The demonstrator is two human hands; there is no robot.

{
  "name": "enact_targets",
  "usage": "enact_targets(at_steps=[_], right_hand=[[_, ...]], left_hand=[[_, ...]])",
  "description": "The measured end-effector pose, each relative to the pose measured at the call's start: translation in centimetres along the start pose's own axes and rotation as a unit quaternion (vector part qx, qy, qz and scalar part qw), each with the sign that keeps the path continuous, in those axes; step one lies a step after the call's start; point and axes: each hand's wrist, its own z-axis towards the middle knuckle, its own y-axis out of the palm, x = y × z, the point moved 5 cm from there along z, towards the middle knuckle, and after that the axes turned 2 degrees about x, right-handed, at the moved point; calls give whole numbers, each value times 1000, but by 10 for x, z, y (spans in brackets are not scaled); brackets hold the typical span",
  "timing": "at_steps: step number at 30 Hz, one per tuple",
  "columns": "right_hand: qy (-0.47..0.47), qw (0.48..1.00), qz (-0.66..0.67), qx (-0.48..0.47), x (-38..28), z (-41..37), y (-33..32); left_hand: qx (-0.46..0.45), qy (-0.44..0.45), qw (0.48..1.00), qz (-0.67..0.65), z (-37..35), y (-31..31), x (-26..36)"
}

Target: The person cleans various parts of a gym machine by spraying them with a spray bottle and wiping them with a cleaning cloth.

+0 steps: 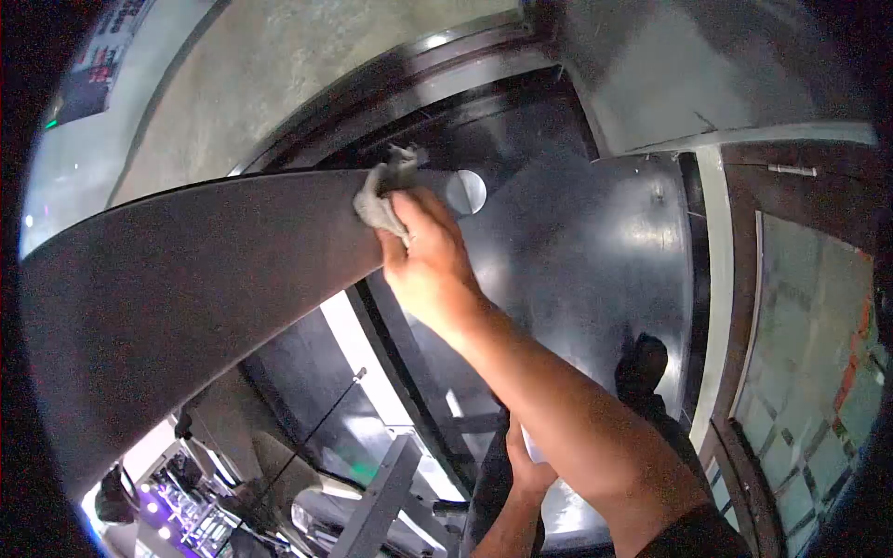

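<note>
My right hand (428, 244) is closed round a crumpled grey-white cloth (377, 200), which it presses to the narrow far end of a long dark padded bench (214, 279). Just past those fingers, a pale round disc (473, 192) shows near the bench's tip. Lower down, my left hand (528, 470) is partly covered by my right forearm. Its thumb and palm curl about something pale, mostly hidden, whose kind I cannot make out.
Below the bench runs a grey metal frame bar (379, 498). A shiny dark floor (595, 242) lies beyond, with my dark shoe (642, 363) on it. On the right stands a framed panel with a checked pattern (805, 372). Gym-like equipment and purple lights (191, 511) appear lower left.
</note>
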Motion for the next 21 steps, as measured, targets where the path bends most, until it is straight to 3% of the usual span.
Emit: enact_targets(at_steps=[3, 7, 9, 11, 13, 15, 16, 19, 20, 21], right_hand=[[46, 999, -26, -9, 29, 3, 2], [30, 996, -84, 21, 75, 9, 9], [73, 991, -101, 47, 108, 7, 15], [90, 980, -176, 16, 135, 10, 14], [121, 980, -154, 15, 157, 3, 10], [258, 963, -70, -35, 169, -6, 1], [323, 944, -28, -60, 169, -11, -1], [266, 962, -53, -40, 137, -19, -10], [232, 969, -66, -44, 123, -19, -11], [224, 973, -14, -57, 109, -17, -9]], left_hand=[[63, -136, 975, -163, -2, -7, -8], [29, -2, 999, 18, 11, -4, 34], [18, 52, 996, 65, 18, -5, 47], [24, 65, 994, 84, 25, -15, 41], [51, 38, 992, 105, 27, -14, 43], [64, -5, 989, 136, 27, -12, 42], [35, 46, 986, 156, 28, -7, 51], [41, 29, 983, 177, 24, -7, 45], [24, 66, 979, 192, 24, -4, 47], [27, 50, 984, 171, 20, -5, 42]])
